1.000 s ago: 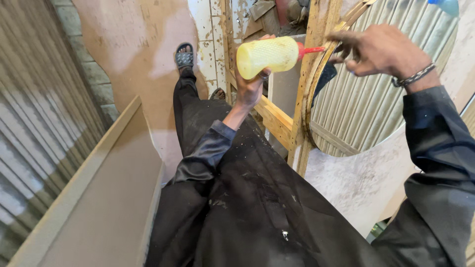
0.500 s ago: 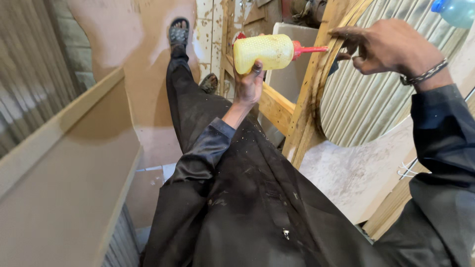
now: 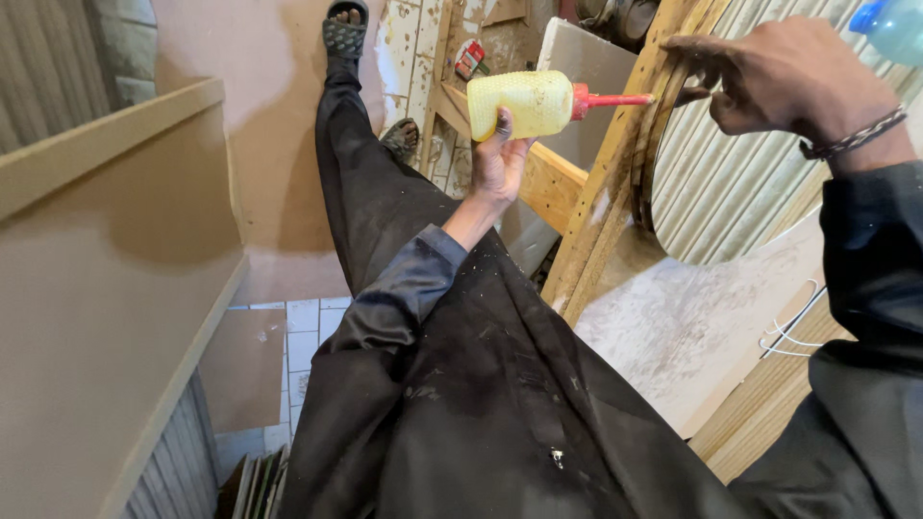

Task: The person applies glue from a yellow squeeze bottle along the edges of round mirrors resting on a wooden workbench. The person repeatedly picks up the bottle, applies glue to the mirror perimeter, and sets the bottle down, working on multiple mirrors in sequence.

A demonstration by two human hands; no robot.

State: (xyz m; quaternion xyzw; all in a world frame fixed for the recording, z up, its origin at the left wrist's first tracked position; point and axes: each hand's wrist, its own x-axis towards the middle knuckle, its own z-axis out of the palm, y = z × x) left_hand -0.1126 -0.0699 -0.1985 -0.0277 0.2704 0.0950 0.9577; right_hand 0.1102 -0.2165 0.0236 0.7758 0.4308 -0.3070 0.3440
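Left hand (image 3: 500,163): gripping a yellow glue bottle (image 3: 522,104) from below, fingers closed around its body. The bottle is lying on its side, its red nozzle (image 3: 608,99) pointing right and its tip touching the upper edge of the wooden frame (image 3: 604,207).

Right hand (image 3: 774,82): pressing on the frame's top edge just beside the nozzle tip, fingers curled together against the wood; whether anything is pinched between them cannot be told. A braided bracelet (image 3: 852,137) is sitting on its wrist.

Wooden frame: leaning slantwise, its curved inner edge running around a ribbed round panel (image 3: 731,183). A wooden crossbar (image 3: 543,178) is passing behind the left wrist.

Pale board (image 3: 687,322): lying below the frame's lower edge, its surface looking scuffed and dusty.

Clothing: a black garment (image 3: 461,384) flecked with dust is covering both arms and the legs. One sandalled foot (image 3: 345,29) is showing at the top edge of the view, a second sandal (image 3: 399,139) near the crossbar's left end.

Beige board panel (image 3: 106,288): standing at the left, a raised strip running along its top edge.

Tiled floor (image 3: 303,332): showing beneath the panel's right edge.

Blue-capped bottle (image 3: 889,24): showing partly at the top right corner.
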